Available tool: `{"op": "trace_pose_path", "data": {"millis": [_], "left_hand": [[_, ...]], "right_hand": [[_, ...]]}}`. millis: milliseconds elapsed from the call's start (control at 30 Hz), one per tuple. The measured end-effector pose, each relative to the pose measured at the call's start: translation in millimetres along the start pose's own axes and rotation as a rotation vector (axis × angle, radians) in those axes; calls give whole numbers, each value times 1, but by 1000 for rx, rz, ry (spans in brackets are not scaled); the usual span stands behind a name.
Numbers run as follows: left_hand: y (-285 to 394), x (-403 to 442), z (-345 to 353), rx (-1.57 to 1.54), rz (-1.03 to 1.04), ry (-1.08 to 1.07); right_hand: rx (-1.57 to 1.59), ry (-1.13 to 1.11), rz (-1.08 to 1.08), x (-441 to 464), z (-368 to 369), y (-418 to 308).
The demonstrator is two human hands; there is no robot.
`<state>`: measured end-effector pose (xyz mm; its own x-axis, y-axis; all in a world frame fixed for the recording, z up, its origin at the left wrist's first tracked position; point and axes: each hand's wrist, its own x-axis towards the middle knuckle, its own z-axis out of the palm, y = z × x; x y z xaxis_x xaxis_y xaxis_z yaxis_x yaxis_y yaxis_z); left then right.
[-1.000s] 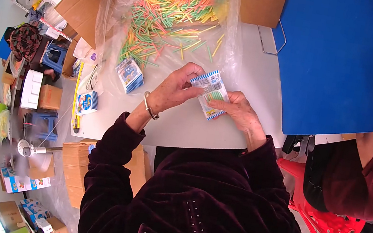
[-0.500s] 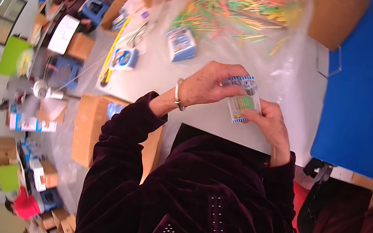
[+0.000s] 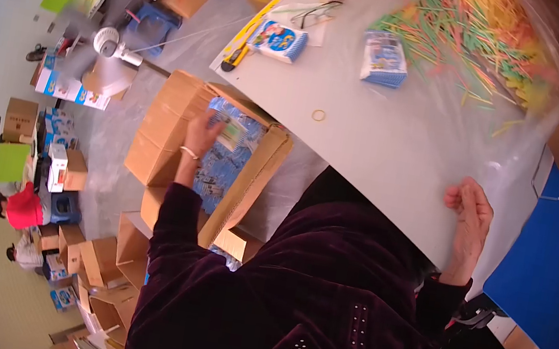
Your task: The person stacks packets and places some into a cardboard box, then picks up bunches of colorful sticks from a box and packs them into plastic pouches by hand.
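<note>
My left hand (image 3: pixel 201 136) reaches into an open cardboard box (image 3: pixel 246 185) beside the table. Its fingers are at the edge of a small clear packet (image 3: pixel 231 132) with green sticks inside, and they seem to pinch it. Many blue-and-clear packets (image 3: pixel 215 188) fill the box beneath. Over the right part of the white table, my right hand (image 3: pixel 472 211) has its fingers curled in, with nothing visible in them. A rubber band (image 3: pixel 319 116) lies on the table. Farther back sits a stack of blue-edged printed cards (image 3: pixel 385 60).
Colourful thin sticks (image 3: pixel 462 39) lie heaped on clear plastic at the back right. A blue-and-white pack (image 3: pixel 278 41), a yellow cutter knife (image 3: pixel 235 58) and eyeglasses (image 3: pixel 316 14) are at the table's left. A fan (image 3: pixel 115 50) and a person in red (image 3: pixel 25 209) are farther left.
Both hands held the packet over the table before. My left hand has carried it left and down into the box; my right hand has let go. The view has turned left.
</note>
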<state>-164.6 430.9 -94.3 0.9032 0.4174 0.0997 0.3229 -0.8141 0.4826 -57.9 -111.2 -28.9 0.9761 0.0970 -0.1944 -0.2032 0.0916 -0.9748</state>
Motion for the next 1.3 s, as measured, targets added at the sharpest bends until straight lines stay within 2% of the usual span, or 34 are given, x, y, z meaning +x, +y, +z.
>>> {"op": "trace_pose_path", "data": {"millis": [67, 133, 233, 267, 333, 367, 467, 533, 600, 667, 733, 867, 933, 1067, 1100, 1167, 1200, 1300], "left_hand": [[-34, -9, 47, -40, 69, 47], [-28, -13, 72, -59, 10, -39], [-32, -15, 119, -83, 3, -38], [-33, -16, 125, -87, 3, -38], [-33, -13, 137, 154, 137, -76], [-33, -10, 141, 148, 158, -74], [-33, -5, 146, 175, 178, -124], [-30, -2, 141, 240, 137, -235], [-35, 0, 131, 272, 148, -239], [-14, 13, 107, 400, 125, -281], [69, 21, 35, 539, 73, -337], [206, 36, -33, 12, 418, -293], [248, 56, -23, -186, 629, -242], [280, 135, 53, -172, 872, -116], [284, 149, 66, -176, 889, -116], [288, 172, 93, -43, 707, -152], [280, 183, 111, -61, 800, -67], [280, 187, 111, -226, 797, -96]], "right_hand": [[13, 17, 8, -1, 1, -1], [29, 37, -9, -2, 3, -2], [23, 47, -9, -3, 6, -4], [19, 49, -10, -2, 5, -4], [27, 35, -6, -1, 3, -2], [30, 52, -19, -1, 3, -3], [50, 33, -20, 0, 5, -5], [16, 13, 9, 2, 5, -4], [32, 19, 0, 2, 4, -4], [44, 25, -2, 0, 2, -4], [30, -2, 0, 1, 3, -6], [27, 4, -8, 2, 1, -5], [43, -7, -6, 1, 2, -7], [58, 4, -32, -3, 0, -10], [67, -10, -27, -4, 0, -9], [82, -6, -29, -4, -1, -6], [68, -41, -33, -3, -2, -4], [69, -65, -38, -2, -3, -4]]}}
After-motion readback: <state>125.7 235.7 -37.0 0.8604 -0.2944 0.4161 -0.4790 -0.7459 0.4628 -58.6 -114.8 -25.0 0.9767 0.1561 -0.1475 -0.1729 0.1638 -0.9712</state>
